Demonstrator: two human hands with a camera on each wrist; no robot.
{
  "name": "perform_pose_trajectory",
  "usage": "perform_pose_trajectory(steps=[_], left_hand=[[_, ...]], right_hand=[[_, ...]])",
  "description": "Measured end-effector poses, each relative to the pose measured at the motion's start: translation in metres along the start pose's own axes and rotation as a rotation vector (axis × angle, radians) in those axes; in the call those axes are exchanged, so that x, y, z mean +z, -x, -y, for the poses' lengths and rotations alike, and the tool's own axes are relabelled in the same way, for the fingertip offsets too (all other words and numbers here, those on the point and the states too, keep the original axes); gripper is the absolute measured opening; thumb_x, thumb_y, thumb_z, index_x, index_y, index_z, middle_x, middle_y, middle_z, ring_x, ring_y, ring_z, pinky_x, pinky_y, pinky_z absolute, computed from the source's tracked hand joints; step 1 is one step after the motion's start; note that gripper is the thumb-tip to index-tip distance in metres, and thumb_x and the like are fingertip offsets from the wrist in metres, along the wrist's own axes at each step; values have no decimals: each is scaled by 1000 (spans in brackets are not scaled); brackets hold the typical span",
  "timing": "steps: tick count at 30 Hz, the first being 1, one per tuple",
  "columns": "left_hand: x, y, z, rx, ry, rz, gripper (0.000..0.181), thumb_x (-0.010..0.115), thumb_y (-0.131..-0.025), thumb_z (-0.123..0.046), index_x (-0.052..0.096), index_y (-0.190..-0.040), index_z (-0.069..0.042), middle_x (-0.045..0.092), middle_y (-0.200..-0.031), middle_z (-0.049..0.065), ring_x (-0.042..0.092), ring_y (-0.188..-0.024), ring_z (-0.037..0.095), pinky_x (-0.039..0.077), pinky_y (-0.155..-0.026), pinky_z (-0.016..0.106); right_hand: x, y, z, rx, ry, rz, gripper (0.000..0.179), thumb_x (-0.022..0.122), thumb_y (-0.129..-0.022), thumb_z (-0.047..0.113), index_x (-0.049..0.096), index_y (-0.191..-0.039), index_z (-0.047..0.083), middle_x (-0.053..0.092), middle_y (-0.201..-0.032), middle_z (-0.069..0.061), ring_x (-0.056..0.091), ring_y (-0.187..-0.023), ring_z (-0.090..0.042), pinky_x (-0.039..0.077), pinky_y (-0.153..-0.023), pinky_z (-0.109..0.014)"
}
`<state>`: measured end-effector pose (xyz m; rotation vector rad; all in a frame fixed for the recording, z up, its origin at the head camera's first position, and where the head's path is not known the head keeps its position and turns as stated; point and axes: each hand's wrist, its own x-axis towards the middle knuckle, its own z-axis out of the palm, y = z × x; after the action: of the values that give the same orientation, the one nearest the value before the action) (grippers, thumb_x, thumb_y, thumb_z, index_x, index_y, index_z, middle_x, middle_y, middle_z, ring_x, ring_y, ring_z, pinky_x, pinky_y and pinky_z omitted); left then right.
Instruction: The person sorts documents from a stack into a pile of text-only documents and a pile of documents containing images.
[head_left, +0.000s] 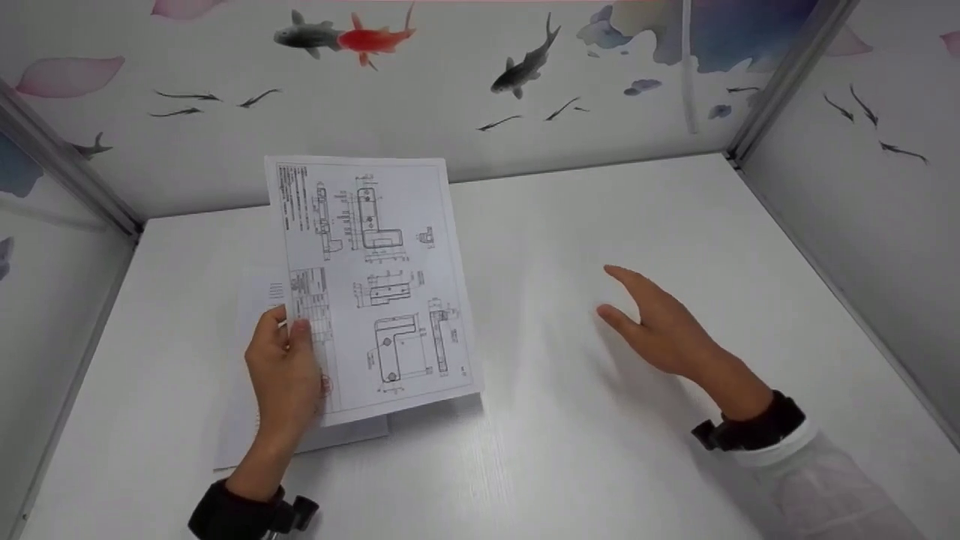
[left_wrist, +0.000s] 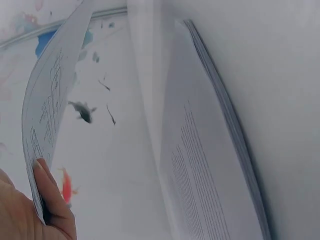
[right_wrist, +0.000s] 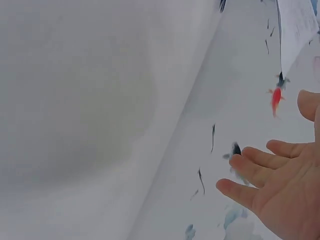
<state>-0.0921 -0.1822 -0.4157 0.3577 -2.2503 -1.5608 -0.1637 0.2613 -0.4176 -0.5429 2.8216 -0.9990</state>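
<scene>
My left hand (head_left: 287, 375) grips the left edge of a sheet with a technical drawing (head_left: 405, 300), thumb in front and fingers behind. The sheet is held up, tilted above the table, and its printed face shows several part outlines. Below it lies a stack of paper (left_wrist: 200, 130) with lines of print on top, partly hidden by the raised sheet in the head view. My right hand (head_left: 667, 330) hovers over the table to the right, fingers extended and thumb apart, touching nothing. In the right wrist view the right hand (right_wrist: 280, 180) shows its palm with the fingers spread.
The white table (head_left: 540, 465) is bounded by a back wall (head_left: 442, 105) painted with fish and petals, and by side panels (head_left: 870, 195) in grey metal frames. Each wrist carries a black strap (head_left: 765, 424) with a small camera.
</scene>
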Motion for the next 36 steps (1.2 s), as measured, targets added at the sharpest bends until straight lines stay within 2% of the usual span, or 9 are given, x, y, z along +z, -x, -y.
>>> perform_pose_trajectory(steps=[7,14,16,19,23,28,31,36], left_hand=[[30,12,-8,66,164,33,25,46,-109,-13,56,-129,-1,74,-104,13,67,-69,23,46,-50,23],[58,22,-13,79,208,51,24,45,-109,-11,55,-128,0,73,-101,13,65,-69,22,46,-53,23],[66,24,-15,74,220,56,24,45,-109,-10,55,-128,0,73,-100,13,65,-69,22,47,-54,24],[76,26,-16,61,239,56,23,45,-109,-9,55,-127,0,73,-103,12,68,-74,22,51,-57,26],[84,27,-14,62,271,39,23,45,-108,-9,55,-128,1,73,-105,13,69,-77,23,53,-60,27],[87,29,-15,82,293,22,22,47,-108,-9,56,-126,0,73,-105,13,68,-76,23,51,-58,26],[86,30,-17,95,307,54,22,47,-108,-10,56,-127,-1,73,-105,10,67,-74,22,50,-57,25],[84,32,-18,122,361,146,26,49,-108,-12,53,-132,-2,74,-108,9,69,-74,24,52,-57,27]], right_hand=[[39,-8,37,-51,-293,51,65,51,-106,45,34,-156,6,42,-157,-11,40,-144,-29,35,-113,-54],[67,-9,67,17,-591,147,62,47,-108,42,27,-158,11,52,-147,-9,55,-128,-29,46,-101,-50],[73,-9,72,44,-664,132,60,47,-108,41,28,-157,13,55,-143,-6,57,-121,-27,46,-98,-46],[80,-8,76,111,-746,53,55,50,-107,42,35,-152,16,61,-132,-4,61,-108,-26,48,-91,-39],[91,-9,76,179,-770,-70,46,54,-106,39,44,-144,15,68,-116,-6,65,-93,-26,52,-77,-32],[100,-7,74,185,-737,-153,32,55,-107,31,56,-134,14,69,-102,-7,64,-83,-24,50,-66,-28],[101,-7,71,157,-708,-213,28,54,-107,28,60,-130,13,69,-98,-8,62,-79,-23,47,-61,-26],[98,-4,68,91,-662,-304,22,54,-107,24,61,-121,8,68,-91,-9,59,-71,-23,43,-54,-24]])
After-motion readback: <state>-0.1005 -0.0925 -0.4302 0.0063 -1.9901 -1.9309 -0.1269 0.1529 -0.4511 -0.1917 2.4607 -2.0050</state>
